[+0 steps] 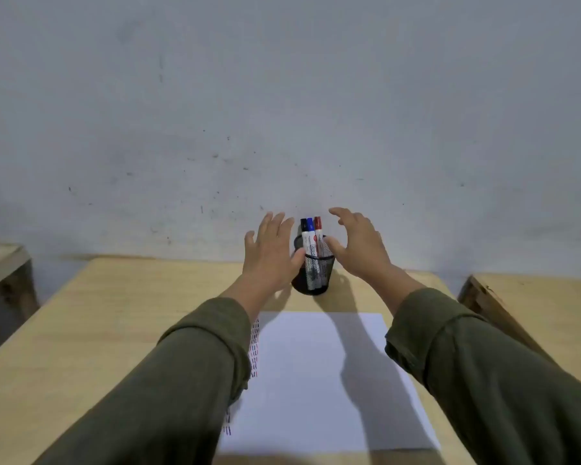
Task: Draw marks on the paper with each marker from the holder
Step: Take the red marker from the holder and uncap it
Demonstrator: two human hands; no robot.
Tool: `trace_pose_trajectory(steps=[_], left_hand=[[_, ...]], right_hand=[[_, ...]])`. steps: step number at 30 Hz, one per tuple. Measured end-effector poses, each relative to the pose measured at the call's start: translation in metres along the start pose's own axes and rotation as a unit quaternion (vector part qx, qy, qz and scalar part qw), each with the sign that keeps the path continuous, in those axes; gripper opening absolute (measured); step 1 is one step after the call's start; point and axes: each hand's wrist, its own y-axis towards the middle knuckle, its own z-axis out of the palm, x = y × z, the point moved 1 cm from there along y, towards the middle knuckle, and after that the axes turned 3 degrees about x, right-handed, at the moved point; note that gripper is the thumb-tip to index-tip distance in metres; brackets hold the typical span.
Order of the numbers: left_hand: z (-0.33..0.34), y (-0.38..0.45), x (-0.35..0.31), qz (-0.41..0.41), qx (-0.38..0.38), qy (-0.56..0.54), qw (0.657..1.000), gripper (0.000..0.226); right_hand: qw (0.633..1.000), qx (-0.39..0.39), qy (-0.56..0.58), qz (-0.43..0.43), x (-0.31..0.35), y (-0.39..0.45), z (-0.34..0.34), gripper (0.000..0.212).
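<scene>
A black mesh holder [316, 275] stands at the far middle of the wooden table [114, 313]. Three markers stand in it: black cap [304, 225], blue cap [310, 224], red cap [318, 222]. My left hand [271, 253] is spread just left of the holder, its thumb touching the rim. My right hand [358, 245] is spread just right of it, thumb near the markers. Neither hand holds anything. A white sheet of paper [316, 380] lies nearer to me, with rows of short dark and red marks [255, 344] along its left edge, partly hidden by my left sleeve.
A scuffed grey wall [282, 112] rises right behind the table. Another wooden table [534, 303] stands to the right, and a piece of wooden furniture [4, 266] to the left. My green sleeves cross the near part of the table.
</scene>
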Motion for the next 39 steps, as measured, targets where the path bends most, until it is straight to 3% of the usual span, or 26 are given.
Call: trace_pose_trajectory(steps=[3, 17, 28, 34, 39], left_hand=[[0.017, 0.068, 0.019, -0.032, -0.008, -0.019, 0.999, 0.062], [0.043, 0.063, 0.022, -0.008, 0.036, -0.099, 0.994, 0.058], [0.046, 0.063, 0.020, -0.009, 0.030, -0.110, 0.993, 0.054], [0.028, 0.059, 0.014, -0.056, 0.027, -0.148, 0.987, 0.059], [-0.017, 0.052, 0.001, -0.077, -0.059, -0.296, 0.950, 0.048]], right_hand=[[1.000, 0.004, 0.030, -0.006, -0.015, 0.074, 0.021, 0.050], [0.999, 0.026, 0.012, -0.017, -0.033, 0.090, 0.042, 0.047], [0.995, -0.009, 0.103, 0.008, -0.032, 0.087, 0.043, 0.038], [0.970, -0.101, 0.221, 0.025, -0.014, 0.081, 0.011, 0.042], [0.940, -0.145, 0.308, 0.008, 0.015, 0.068, -0.035, 0.045]])
